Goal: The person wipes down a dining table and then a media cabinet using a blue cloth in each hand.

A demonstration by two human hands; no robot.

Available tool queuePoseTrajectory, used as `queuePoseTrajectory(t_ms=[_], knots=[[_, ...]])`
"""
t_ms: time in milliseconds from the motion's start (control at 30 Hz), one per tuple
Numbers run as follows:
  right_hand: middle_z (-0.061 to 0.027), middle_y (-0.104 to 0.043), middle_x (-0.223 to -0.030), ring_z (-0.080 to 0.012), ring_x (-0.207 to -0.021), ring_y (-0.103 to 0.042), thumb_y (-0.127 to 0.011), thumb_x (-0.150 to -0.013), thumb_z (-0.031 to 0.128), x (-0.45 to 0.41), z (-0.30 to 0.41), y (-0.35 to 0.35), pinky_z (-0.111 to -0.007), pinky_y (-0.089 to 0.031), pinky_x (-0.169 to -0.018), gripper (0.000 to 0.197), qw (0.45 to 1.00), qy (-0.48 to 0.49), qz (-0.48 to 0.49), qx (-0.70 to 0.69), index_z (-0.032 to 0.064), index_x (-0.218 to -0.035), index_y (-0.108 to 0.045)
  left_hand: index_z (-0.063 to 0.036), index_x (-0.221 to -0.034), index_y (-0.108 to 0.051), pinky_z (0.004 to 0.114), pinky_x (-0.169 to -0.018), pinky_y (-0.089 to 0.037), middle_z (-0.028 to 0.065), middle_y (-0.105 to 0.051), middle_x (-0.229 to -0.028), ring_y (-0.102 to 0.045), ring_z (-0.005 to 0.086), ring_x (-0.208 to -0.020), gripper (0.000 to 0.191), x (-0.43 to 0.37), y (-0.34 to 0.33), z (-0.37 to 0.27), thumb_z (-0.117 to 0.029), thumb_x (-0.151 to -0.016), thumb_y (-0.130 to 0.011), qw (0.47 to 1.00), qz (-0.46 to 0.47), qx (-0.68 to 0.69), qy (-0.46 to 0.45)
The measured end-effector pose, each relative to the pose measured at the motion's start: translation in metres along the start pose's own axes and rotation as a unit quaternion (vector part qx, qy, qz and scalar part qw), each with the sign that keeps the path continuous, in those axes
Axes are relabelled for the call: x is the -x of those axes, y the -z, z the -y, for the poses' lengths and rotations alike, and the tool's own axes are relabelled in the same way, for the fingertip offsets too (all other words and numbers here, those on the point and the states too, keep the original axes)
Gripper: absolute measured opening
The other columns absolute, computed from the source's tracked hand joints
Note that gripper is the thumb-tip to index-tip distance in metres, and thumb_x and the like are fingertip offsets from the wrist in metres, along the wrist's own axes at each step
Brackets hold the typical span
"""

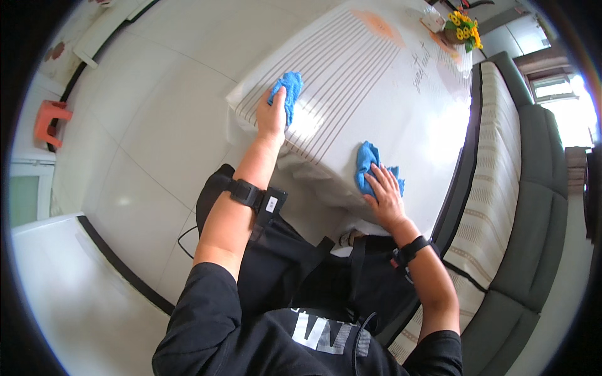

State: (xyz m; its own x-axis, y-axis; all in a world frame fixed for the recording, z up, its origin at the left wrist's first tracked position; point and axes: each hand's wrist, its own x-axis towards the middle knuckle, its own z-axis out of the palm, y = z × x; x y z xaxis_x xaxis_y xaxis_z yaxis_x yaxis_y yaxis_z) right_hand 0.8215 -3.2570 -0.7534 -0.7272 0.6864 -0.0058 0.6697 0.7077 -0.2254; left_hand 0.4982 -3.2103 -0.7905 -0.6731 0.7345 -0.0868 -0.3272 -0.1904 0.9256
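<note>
Both of my hands are on a table with a white, brown-striped tablecloth [345, 101]. Near the table's left corner, my left hand [273, 112] grips a crumpled blue cloth [292, 89], thumb on top. My right hand [386, 196] holds a second blue cloth [366, 162] down against the tabletop, closer to the near edge, its fingers spread over the fabric. Part of each cloth is hidden under the hand. Black straps carrying small devices circle both of my forearms.
Yellow flowers in a pot [463, 32] stand at the table's far end, beside a white packet [432, 19]. A grey sofa [536, 188] with a striped cover runs along the right. An orange plastic stool [49, 123] sits far left on the tiled floor [155, 98].
</note>
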Motion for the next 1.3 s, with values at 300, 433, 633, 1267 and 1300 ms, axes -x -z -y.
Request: queuePoseTrajectory(t_ms=[300,433,633,1267,1300], knots=[[-0.0094,-0.032,-0.145,-0.0285,-0.137,-0.024,-0.052,-0.089,0.032,-0.068,0.049,-0.012,-0.045,-0.018,-0.111,0.05,0.999,-0.023,-0.036,0.017,0.0132,-0.134,-0.043,0.0008,-0.111,-0.054,0.045,-0.09,-0.041,0.0194,-0.059,-0.109,-0.053,0.0375,-0.104,0.039,0.004,0.001,0.003,-0.02,-0.08,-0.062,0.869,0.12,-0.37,-0.306],[-0.01,-0.034,-0.145,-0.0283,-0.136,-0.026,-0.054,-0.087,0.031,-0.061,0.046,0.001,-0.044,-0.019,-0.111,0.051,1.0,0.005,-0.011,-0.008,0.0126,-0.134,-0.043,-0.0027,-0.115,-0.053,0.047,-0.109,-0.022,0.0213,-0.044,-0.133,-0.038,0.0352,-0.127,0.044,0.021,-0.014,0.001,-0.021,-0.076,-0.065,0.716,0.274,-0.538,-0.35],[-0.0125,-0.028,-0.147,-0.0301,-0.137,-0.022,-0.045,-0.093,0.031,0.006,-0.041,0.01,-0.043,-0.015,-0.112,0.05,0.96,-0.266,-0.083,0.023,0.0088,-0.137,-0.039,-0.0014,-0.122,-0.051,0.042,-0.112,-0.019,0.0209,-0.04,-0.137,-0.034,0.0311,-0.132,0.051,0.056,-0.032,-0.004,-0.029,-0.08,-0.06,0.685,0.387,-0.506,-0.353],[-0.0116,-0.032,-0.145,-0.0292,-0.135,-0.027,-0.035,-0.096,0.035,0.019,-0.056,-0.012,-0.042,-0.017,-0.111,0.049,0.938,-0.304,-0.133,0.099,0.0086,-0.137,-0.038,0.001,-0.113,-0.054,0.045,-0.104,-0.032,0.0222,-0.05,-0.125,-0.045,0.0382,-0.118,0.041,0.017,0.008,0.006,-0.015,-0.076,-0.062,0.768,0.196,-0.493,-0.359],[-0.0115,-0.033,-0.145,-0.029,-0.135,-0.027,-0.036,-0.096,0.035,0.02,-0.058,-0.012,-0.042,-0.017,-0.111,0.049,0.939,-0.299,-0.138,0.1,0.0084,-0.137,-0.038,0.0011,-0.112,-0.055,0.044,-0.104,-0.032,0.0225,-0.051,-0.125,-0.045,0.0383,-0.117,0.042,0.041,-0.005,0.012,-0.016,-0.076,-0.063,0.772,0.251,-0.446,-0.377]])
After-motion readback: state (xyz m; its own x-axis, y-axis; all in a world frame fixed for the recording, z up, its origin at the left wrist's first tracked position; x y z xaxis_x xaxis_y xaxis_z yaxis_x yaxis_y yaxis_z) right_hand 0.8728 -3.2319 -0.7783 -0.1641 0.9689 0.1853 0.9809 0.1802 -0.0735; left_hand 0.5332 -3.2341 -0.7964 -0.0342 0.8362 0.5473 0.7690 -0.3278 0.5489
